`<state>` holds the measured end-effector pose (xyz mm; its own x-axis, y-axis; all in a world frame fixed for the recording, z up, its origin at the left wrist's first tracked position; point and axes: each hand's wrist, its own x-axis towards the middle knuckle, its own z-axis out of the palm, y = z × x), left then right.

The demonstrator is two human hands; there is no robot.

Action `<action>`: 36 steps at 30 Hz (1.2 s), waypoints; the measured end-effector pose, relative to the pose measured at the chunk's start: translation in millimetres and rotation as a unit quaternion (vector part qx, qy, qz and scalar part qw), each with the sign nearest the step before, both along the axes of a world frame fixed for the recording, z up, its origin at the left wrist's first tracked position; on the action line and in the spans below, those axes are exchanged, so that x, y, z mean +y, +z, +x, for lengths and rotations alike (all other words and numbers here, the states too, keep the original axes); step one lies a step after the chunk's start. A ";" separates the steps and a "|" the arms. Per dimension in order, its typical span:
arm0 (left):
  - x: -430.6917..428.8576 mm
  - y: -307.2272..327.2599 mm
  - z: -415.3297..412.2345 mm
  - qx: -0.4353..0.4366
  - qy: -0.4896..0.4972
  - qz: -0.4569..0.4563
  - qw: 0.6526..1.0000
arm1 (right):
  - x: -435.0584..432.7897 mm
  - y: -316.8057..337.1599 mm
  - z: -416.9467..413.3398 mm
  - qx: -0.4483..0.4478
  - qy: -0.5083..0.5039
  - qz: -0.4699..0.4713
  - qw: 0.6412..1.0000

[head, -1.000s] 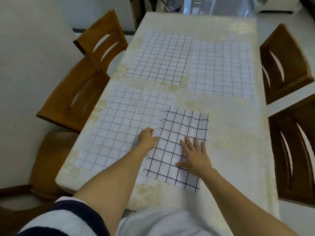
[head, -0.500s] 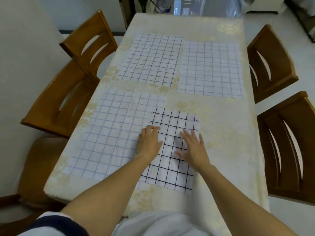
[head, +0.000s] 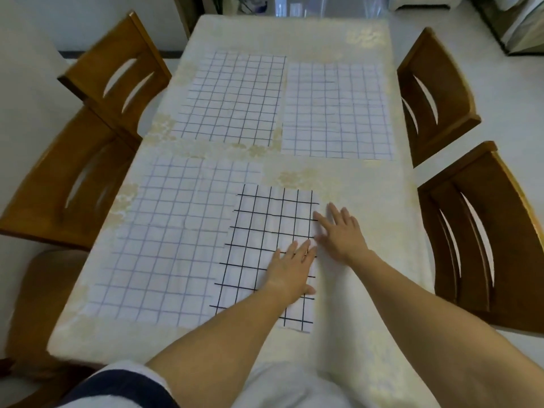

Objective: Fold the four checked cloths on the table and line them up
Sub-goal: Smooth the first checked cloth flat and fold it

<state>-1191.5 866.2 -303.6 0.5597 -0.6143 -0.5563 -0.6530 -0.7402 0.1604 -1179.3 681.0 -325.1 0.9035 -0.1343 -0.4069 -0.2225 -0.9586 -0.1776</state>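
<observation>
Head view: cream tablecloth (head: 353,184) under checked cloths (head: 232,98), wooden chairs (head: 435,92), pale floor (head: 500,83).

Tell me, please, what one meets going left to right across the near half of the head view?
Near left chair → pale blue-checked cloth → black-checked cloth → right hand → near right chair. The left hand is omitted: it lies on the black-checked cloth.

Bare forearms (head: 223,343); short white left sleeve (head: 129,375), navy band; white garment (head: 282,387) below.
</observation>
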 end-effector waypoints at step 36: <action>-60.9 35.4 57.6 -0.157 -0.275 0.001 0.949 | -1.9 24.1 -88.9 -0.011 -0.233 0.248 0.940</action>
<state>-1133.9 805.3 -268.2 0.2932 -0.8604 -0.4168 -0.9558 -0.2741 -0.1065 -1268.2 679.1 -301.0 0.8031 -0.3161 -0.5051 -0.5882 -0.5559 -0.5873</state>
